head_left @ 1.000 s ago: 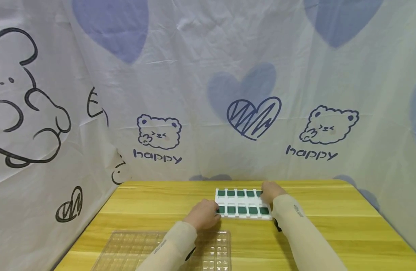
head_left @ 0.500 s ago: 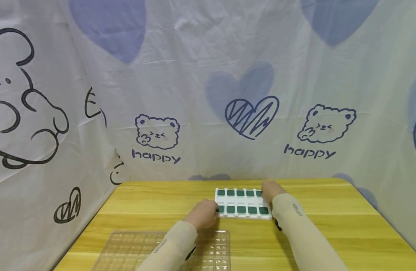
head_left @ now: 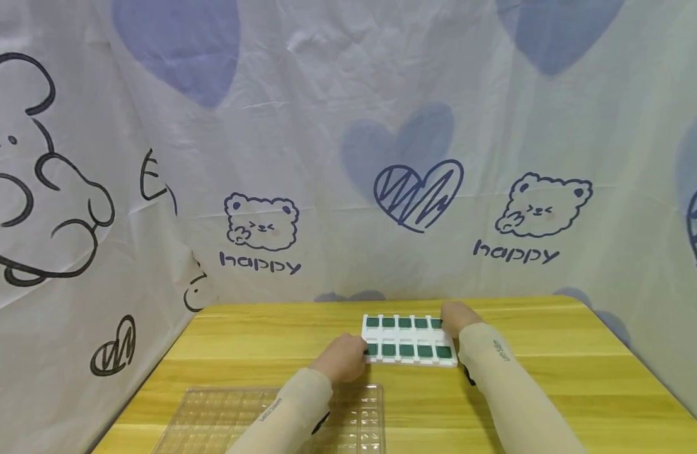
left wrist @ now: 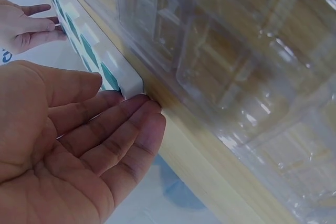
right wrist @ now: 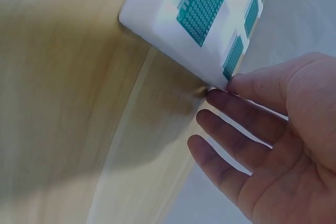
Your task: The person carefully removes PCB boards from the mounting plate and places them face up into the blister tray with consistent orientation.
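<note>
A white tray [head_left: 409, 338] with two rows of green perforated circuit boards [right wrist: 202, 9] lies toward the back of the table. My left hand [head_left: 341, 358] holds its near left corner; in the left wrist view the fingertips [left wrist: 149, 103] meet the tray's end and the thumb is close beside it. At the far right corner, my right hand [head_left: 457, 320] pinches the tray between thumb and index finger, as the right wrist view shows. The other right fingers [right wrist: 202, 150] spread loosely away from it. Part of the right-end boards is hidden behind the right hand in the head view.
A clear plastic compartment tray [head_left: 371, 416] lies at the front left of the wooden table [head_left: 530, 378], partly under my left forearm. Printed cloth [head_left: 337, 252] hangs behind the table and along its left side.
The head view has shifted slightly. Both hands stay at the same corners of the white tray, which shows almost no movement.
</note>
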Demonstrator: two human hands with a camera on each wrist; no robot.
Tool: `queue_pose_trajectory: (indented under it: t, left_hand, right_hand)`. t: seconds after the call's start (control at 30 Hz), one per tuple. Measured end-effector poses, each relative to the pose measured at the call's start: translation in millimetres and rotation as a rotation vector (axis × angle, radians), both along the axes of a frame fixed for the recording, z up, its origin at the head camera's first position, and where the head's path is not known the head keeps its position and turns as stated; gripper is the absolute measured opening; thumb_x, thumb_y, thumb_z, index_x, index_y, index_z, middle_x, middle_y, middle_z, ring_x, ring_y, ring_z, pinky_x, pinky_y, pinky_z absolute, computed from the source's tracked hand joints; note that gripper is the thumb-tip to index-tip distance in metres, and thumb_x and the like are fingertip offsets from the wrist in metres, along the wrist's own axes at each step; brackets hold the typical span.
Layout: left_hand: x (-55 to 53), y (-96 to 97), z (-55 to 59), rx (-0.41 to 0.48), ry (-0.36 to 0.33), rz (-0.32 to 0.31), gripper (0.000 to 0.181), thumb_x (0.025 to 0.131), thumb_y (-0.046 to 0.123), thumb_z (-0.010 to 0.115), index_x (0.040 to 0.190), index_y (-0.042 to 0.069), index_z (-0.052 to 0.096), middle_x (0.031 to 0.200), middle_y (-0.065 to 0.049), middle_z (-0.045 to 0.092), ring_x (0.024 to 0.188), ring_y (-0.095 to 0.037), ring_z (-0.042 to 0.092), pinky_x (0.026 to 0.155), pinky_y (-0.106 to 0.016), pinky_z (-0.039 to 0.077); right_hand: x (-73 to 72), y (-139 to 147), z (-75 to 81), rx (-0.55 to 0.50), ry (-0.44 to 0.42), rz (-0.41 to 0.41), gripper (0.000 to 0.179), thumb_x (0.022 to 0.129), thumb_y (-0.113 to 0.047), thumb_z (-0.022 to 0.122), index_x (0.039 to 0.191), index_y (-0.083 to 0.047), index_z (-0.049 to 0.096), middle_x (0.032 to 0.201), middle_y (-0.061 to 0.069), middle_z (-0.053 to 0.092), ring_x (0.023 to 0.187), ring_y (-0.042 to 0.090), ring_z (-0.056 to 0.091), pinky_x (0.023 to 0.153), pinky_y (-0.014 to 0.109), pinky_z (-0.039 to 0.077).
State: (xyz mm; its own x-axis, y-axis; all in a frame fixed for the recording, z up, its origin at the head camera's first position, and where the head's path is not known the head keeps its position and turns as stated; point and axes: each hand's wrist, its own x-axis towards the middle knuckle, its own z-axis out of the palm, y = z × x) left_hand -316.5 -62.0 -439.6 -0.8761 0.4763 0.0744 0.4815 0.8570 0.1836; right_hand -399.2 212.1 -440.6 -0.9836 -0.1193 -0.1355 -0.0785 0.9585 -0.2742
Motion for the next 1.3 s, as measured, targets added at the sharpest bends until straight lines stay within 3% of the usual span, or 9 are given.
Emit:
queue_pose_trajectory:
  t: [0.3,0.53,0.77,0.97,1.17,1.3]
  left_hand:
    - [1.9,5.9,1.2,-0.024,0.003,-0.005,0.019,0.098,0.006,0.07,0.079,0.008,0.068,0.079,-0.006,0.069,0.07,-0.014,0.054,0.074,-0.034,0.058]
    - [1.6,11.2,2.4,-0.02,-0.039,0.013,0.02,0.099,0.006,0.069,0.079,0.008,0.068,0.077,-0.004,0.065,0.069,-0.014,0.05,0.071,-0.032,0.054]
    - [2.3,15.5,6.9,-0.025,-0.038,0.003,0.021,0.097,0.005,0.069,0.077,0.009,0.069,0.076,-0.003,0.066,0.068,-0.012,0.05,0.069,-0.031,0.051]
    - [0.2,18.7,6.5,-0.044,-0.04,0.005,0.02,0.096,0.005,0.07,0.076,0.009,0.068,0.077,-0.004,0.066,0.07,-0.013,0.051,0.07,-0.031,0.052]
    - [0.4,22.7,4.8,-0.052,-0.038,0.003,0.019,0.097,0.007,0.071,0.078,0.009,0.069,0.077,-0.004,0.066,0.069,-0.013,0.051,0.069,-0.032,0.053]
    - [1.0,25.6,4.6,-0.057,-0.049,0.004,0.02,0.099,0.009,0.071,0.079,0.009,0.069,0.077,-0.004,0.066,0.069,-0.013,0.051,0.069,-0.032,0.053]
  right_hand:
    - [1.4,7.8,1.9,-0.001,0.02,0.005,0.015,0.1,0.004,0.06,0.108,0.005,0.072,0.106,0.02,0.075,0.098,0.03,0.07,0.103,0.053,0.058]
    - [1.5,14.6,1.8,-0.003,0.017,0.014,0.019,0.105,0.002,0.053,0.113,0.006,0.069,0.113,0.023,0.073,0.106,0.034,0.069,0.107,0.054,0.055]
    - [2.5,20.7,2.4,0.008,0.031,0.031,0.019,0.103,0.004,0.056,0.113,0.007,0.072,0.114,0.024,0.074,0.104,0.033,0.069,0.107,0.055,0.055]
    - [3.7,23.3,4.9,-0.02,0.014,-0.003,0.019,0.104,0.002,0.056,0.114,0.006,0.071,0.113,0.022,0.074,0.101,0.031,0.068,0.107,0.055,0.056]
    - [4.0,28.0,3.1,-0.053,0.018,-0.009,0.018,0.103,0.003,0.057,0.115,0.006,0.07,0.115,0.023,0.074,0.106,0.034,0.071,0.106,0.056,0.056]
    - [3.3,31.6,1.4,-0.03,0.033,0.017,0.017,0.102,0.005,0.057,0.109,0.005,0.072,0.108,0.021,0.075,0.098,0.03,0.07,0.103,0.054,0.057]
